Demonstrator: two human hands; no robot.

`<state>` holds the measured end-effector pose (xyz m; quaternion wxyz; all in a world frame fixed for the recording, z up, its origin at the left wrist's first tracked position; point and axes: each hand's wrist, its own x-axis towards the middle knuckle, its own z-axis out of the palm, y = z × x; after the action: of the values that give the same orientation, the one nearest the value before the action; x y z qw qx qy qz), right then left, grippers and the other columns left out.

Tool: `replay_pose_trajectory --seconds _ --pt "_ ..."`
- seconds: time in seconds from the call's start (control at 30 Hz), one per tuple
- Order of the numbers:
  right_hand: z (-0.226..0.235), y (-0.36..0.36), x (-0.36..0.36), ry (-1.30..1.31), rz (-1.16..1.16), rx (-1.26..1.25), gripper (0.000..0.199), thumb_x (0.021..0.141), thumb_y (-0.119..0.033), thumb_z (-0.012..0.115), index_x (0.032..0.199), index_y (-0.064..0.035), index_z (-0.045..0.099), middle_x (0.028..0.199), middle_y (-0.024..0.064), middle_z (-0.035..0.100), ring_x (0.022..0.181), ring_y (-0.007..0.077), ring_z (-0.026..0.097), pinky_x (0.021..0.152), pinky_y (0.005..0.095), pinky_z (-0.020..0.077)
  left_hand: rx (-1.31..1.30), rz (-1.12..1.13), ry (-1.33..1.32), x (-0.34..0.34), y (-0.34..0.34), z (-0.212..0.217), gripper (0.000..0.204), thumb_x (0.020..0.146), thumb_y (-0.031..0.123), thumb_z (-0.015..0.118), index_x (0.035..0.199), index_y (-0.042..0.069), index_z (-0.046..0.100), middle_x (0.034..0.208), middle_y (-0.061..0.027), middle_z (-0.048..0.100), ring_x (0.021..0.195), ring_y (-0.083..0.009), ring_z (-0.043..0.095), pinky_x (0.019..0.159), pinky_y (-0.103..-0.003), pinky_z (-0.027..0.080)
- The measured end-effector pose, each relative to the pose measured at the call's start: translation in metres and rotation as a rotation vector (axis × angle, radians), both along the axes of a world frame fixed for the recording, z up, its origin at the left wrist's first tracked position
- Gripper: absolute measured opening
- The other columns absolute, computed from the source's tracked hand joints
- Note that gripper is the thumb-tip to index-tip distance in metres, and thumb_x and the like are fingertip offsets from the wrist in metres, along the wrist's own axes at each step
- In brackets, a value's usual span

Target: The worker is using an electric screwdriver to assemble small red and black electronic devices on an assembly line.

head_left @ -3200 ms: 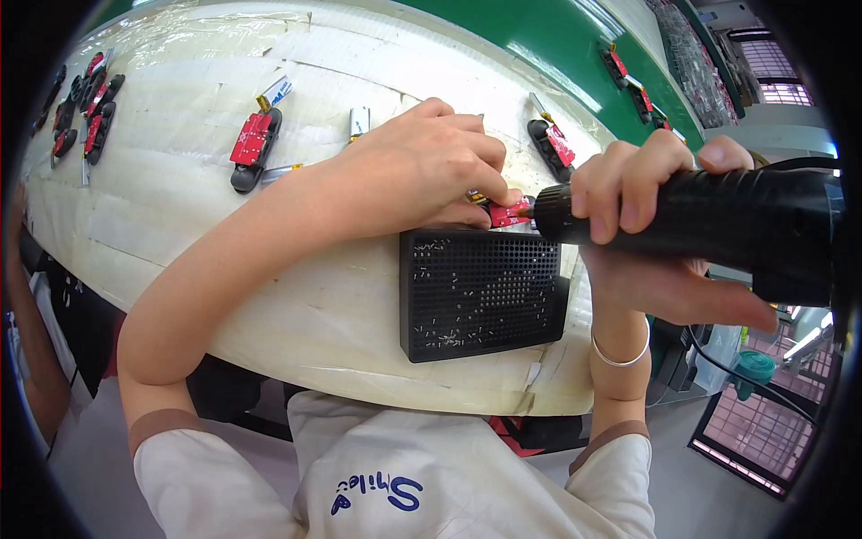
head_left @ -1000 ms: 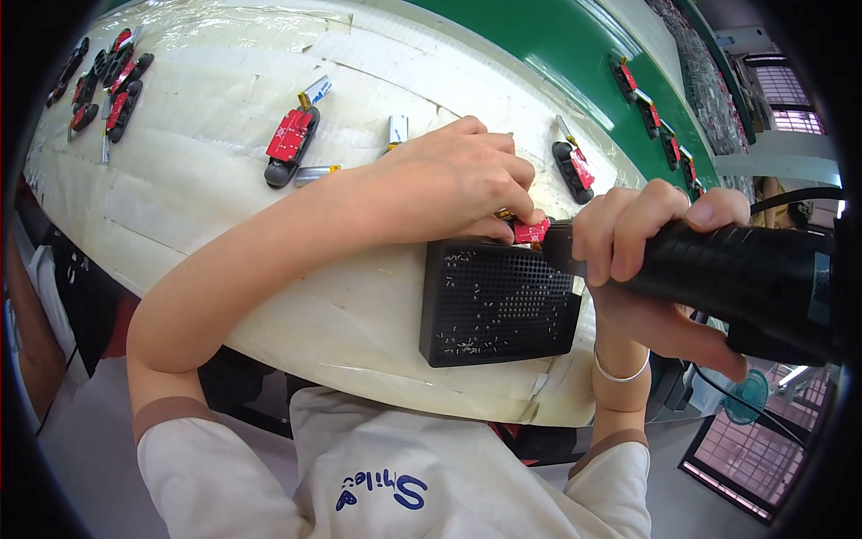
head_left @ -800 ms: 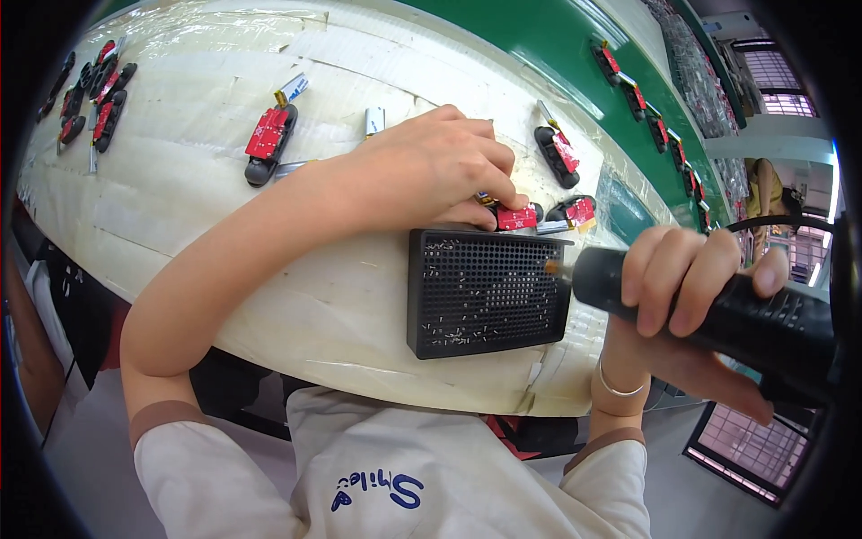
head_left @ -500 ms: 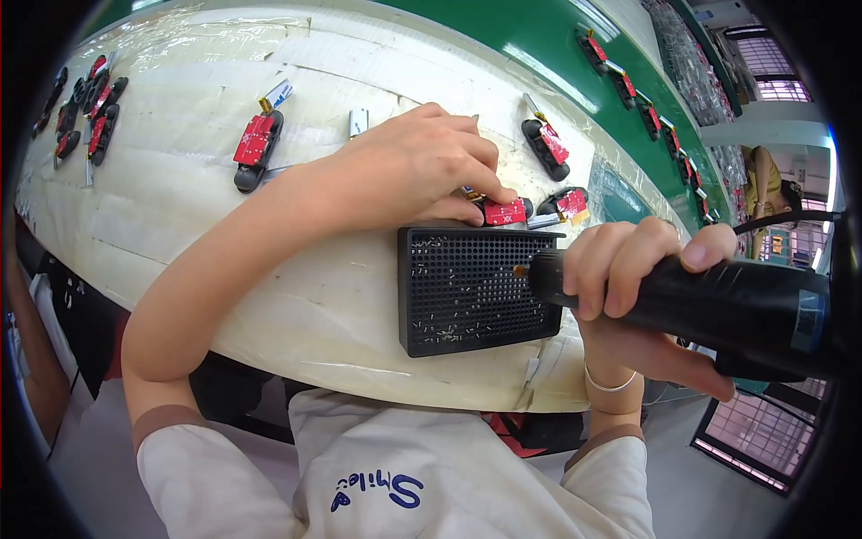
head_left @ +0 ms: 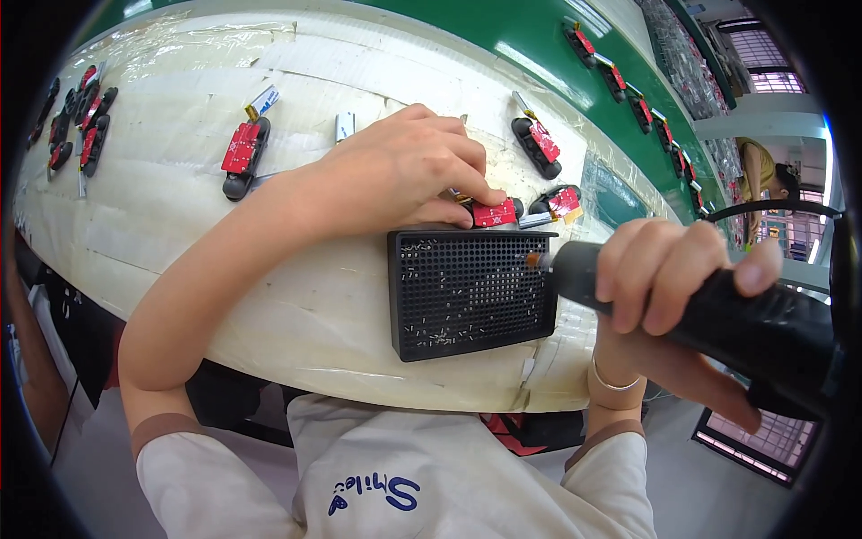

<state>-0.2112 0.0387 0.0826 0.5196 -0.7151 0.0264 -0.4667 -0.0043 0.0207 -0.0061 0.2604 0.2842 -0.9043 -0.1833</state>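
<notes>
My right hand is wrapped round a thick black electric screwdriver, with its orange-brown tip pointing left above the right side of a black screw tray. Small pale screws stand in some of the tray's holes, and others lie loose on it. My left hand pinches a red circuit board in a black casing on the table just beyond the tray's far edge. The palm hides part of it. Right of it, a similar red-and-black unit lies with a silver battery beside it.
More red-and-black units lie on the table: one at left, one farther off and a cluster at far left. Several line the green surface at right. Another person is in the right background.
My right hand has drawn the screwdriver rightward, and its tip has shifted right over the tray. The left hand keeps hold of the circuit board. The whole view has shifted slightly.
</notes>
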Motion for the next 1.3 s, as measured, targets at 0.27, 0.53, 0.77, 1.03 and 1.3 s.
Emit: replay_pose_trajectory --seconds 0.27,0.53,0.77,1.03,1.3 --pt "-0.026 -0.04 0.007 -0.074 -0.03 -0.091 0.099 0.056 -0.089 0.037 0.116 -0.0109 0.038 0.067 0.0056 0.044 0.052 0.0159 0.046 0.05 0.0305 0.0409 0.043 0.002 -0.019 0.0 0.002 0.003 0.031 0.072 0.019 0.069 0.103 0.016 0.067 0.089 -0.0002 0.059 0.093 -0.0177 0.053 0.089 -0.034 0.037" --pt "-0.034 -0.043 0.012 -0.114 -0.036 -0.07 0.097 0.06 -0.089 0.027 0.114 -0.0089 0.038 0.065 0.0075 0.045 0.05 0.0162 0.046 0.046 0.0308 0.0424 0.044 -0.001 -0.014 0.0 0.001 0.004 0.03 0.072 0.019 0.069 0.102 0.016 0.067 0.089 -0.0002 0.059 0.093 -0.0176 0.053 0.09 -0.034 0.037" --pt "-0.037 -0.043 0.014 -0.096 -0.087 -0.084 0.097 0.06 -0.089 0.025 0.113 -0.0085 0.038 0.064 0.0077 0.045 0.048 0.0161 0.046 0.045 0.031 0.0428 0.049 -0.005 -0.016 0.0 0.001 0.004 0.031 0.072 0.018 0.069 0.102 0.015 0.066 0.09 -0.0007 0.059 0.094 -0.0182 0.054 0.09 -0.034 0.037" --pt "-0.02 -0.023 0.005 -0.108 -0.092 -0.044 0.094 0.056 -0.088 0.041 0.112 -0.0119 0.039 0.068 0.0037 0.045 0.049 0.0137 0.045 0.048 0.0286 0.0411 0.098 -0.011 -0.077 0.002 0.0 0.015 0.025 0.072 0.009 0.065 0.096 0.008 0.062 0.093 -0.0047 0.058 0.098 -0.0226 0.053 0.091 -0.035 0.038" --pt "-0.026 0.014 0.001 -0.081 -0.103 0.099 0.083 0.06 -0.082 0.049 0.106 -0.0137 0.035 0.063 0.0011 0.045 0.046 0.0133 0.047 0.046 0.0275 0.0412 -0.174 0.133 0.118 -0.023 -0.043 0.012 0.025 0.072 0.007 0.057 0.097 0.001 0.058 0.104 -0.0132 0.057 0.099 -0.0273 0.055 0.088 -0.036 0.042"
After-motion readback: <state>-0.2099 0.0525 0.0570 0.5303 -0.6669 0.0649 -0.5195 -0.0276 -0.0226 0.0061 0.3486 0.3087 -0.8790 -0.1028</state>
